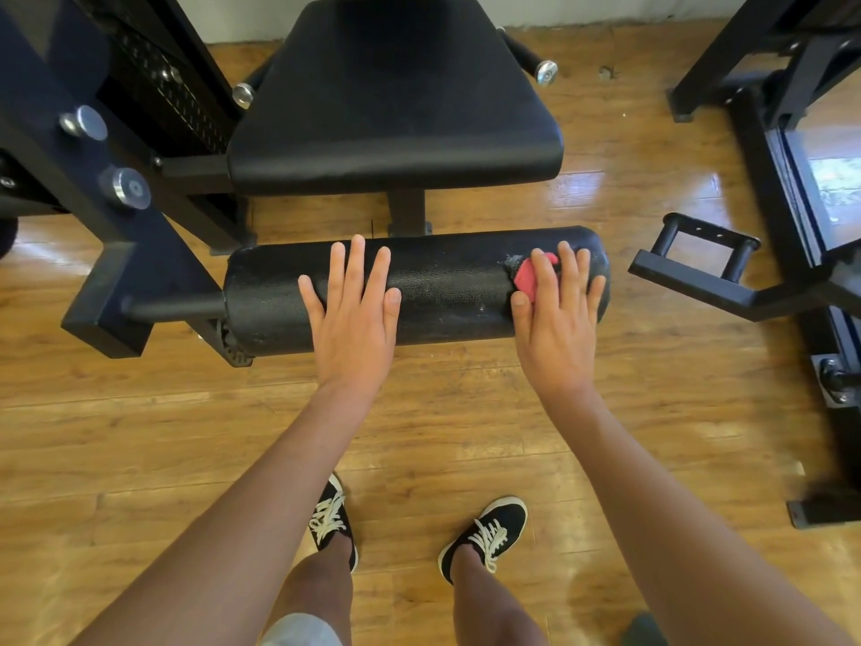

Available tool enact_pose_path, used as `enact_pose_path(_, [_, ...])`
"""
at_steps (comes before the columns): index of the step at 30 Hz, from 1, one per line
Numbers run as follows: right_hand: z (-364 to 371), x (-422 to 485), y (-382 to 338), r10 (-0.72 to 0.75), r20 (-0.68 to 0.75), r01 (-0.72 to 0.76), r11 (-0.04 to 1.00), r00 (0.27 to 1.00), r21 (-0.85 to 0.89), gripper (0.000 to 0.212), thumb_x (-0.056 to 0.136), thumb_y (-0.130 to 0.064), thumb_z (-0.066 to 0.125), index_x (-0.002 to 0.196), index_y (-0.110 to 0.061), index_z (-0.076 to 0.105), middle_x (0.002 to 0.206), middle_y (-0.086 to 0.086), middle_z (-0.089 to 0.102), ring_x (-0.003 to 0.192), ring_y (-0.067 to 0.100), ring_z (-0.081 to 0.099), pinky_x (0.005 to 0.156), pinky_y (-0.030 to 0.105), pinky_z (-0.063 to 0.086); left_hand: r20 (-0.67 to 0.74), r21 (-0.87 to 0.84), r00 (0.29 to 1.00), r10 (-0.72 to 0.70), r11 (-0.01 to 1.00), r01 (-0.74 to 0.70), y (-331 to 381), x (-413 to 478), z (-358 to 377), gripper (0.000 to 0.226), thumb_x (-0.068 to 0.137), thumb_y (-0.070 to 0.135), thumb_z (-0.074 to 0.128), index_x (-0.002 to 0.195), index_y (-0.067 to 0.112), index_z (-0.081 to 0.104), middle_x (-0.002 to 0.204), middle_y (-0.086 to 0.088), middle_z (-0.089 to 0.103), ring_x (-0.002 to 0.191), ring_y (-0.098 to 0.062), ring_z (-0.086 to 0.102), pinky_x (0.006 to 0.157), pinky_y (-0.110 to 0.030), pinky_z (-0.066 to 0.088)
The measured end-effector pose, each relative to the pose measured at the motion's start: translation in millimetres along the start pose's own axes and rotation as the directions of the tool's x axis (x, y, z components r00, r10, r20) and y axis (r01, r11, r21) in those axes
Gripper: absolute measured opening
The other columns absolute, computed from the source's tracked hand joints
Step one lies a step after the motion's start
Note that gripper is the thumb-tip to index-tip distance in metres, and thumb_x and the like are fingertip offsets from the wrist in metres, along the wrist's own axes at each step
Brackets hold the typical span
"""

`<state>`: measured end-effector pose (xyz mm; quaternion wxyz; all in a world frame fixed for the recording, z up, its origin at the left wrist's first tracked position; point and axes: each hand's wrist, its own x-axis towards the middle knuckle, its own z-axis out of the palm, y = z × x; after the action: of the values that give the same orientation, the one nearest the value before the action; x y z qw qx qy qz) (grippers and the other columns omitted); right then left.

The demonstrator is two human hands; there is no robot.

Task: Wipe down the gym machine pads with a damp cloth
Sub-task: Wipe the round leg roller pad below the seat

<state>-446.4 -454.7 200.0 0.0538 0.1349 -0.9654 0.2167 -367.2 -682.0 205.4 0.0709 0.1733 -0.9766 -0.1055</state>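
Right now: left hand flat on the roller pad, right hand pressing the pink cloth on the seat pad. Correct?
No. Head view: the right hand presses the pink cloth on the roller pad, near its right end, not the seat pad. The left hand does lie flat on the roller pad.

Open wood floor in front of roller pad. Narrow gap behind it, then seat pad. Frame blocks its left end; black bar bracket near its right end.
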Motion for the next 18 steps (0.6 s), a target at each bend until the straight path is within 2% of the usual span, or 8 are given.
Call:
enact_pose_path(4, [3.5,0.8,-6.7,-0.085,0.048,0.086,0.996,0.995,-0.007,0.05,0.112,-0.039,0.034,0.158,-0.021,0.031,0.167,0.011,0.023,0.158,0.033,0.008,0.126,0.044,-0.005,-0.002,-0.002,1.0,0.002,1.0,-0.002,-1.0,0.2,-0.6,0.05,0.112,0.038,0.022,0.16,0.026,0.03,0.171,-0.002,0.017,0.159,-0.022,0.002,0.123,-0.055,-0.006])
enact_pose_path(7, [-8.0,5.4,12.9,-0.189,0.095,0.196,0.978,0.977,-0.072,0.051,0.111,-0.043,0.03,0.159,-0.024,0.029,0.168,0.008,0.023,0.158,0.03,0.01,0.125,0.046,-0.004,0.003,-0.003,1.0,0.003,1.0,-0.003,-0.7,0.6,-0.7,0.051,0.112,0.039,0.02,0.16,0.026,0.031,0.17,-0.003,0.017,0.159,-0.023,0.003,0.123,-0.055,-0.005])
enact_pose_path(9, [-18.6,8.3,32.4,-0.169,0.098,0.18,0.977,0.981,-0.117,0.053,0.111,-0.046,0.028,0.159,-0.026,0.027,0.169,0.007,0.022,0.158,0.029,0.01,0.126,0.045,-0.007,0.014,-0.002,1.0,0.005,1.0,-0.005,1.6,-0.3,-1.0,0.051,0.112,0.04,0.019,0.16,0.026,0.031,0.17,-0.003,0.017,0.159,-0.023,0.003,0.123,-0.055,-0.004])
enact_pose_path(11, [-23.8,9.3,39.6,-0.087,0.088,0.097,0.988,0.992,-0.117,0.053,0.112,-0.046,0.027,0.161,-0.026,0.025,0.169,0.008,0.02,0.158,0.029,0.007,0.126,0.043,-0.009,0.024,-0.001,1.0,0.0,1.0,0.0,2.1,-1.0,-2.7,0.051,0.112,0.04,0.019,0.16,0.026,0.03,0.171,-0.003,0.017,0.159,-0.023,0.003,0.124,-0.055,-0.004])
enact_pose_path(14, [-21.9,7.2,28.6,-0.024,0.097,0.031,0.997,0.995,-0.074,0.051,0.113,-0.04,0.031,0.161,-0.023,0.026,0.17,0.01,0.018,0.158,0.032,0.006,0.127,0.047,-0.004,0.054,-0.018,0.998,-0.02,1.0,0.021,2.0,-1.6,-6.1,0.052,0.112,0.04,0.019,0.161,0.026,0.028,0.171,-0.003,0.014,0.159,-0.022,0.001,0.124,-0.055,-0.005])
enact_pose_path(18, [-14.9,10.1,-6.5,-0.147,0.187,0.157,0.987,0.971,-0.039,0.05,0.111,-0.034,0.035,0.159,-0.022,0.029,0.169,0.009,0.02,0.158,0.032,0.006,0.126,0.049,-0.003,0.11,-0.153,0.991,-0.073,0.984,0.089,9.5,0.3,-17.4,0.055,0.111,0.044,0.014,0.162,0.025,0.022,0.171,0.001,0.011,0.158,-0.017,-0.003,0.124,-0.051,-0.009])
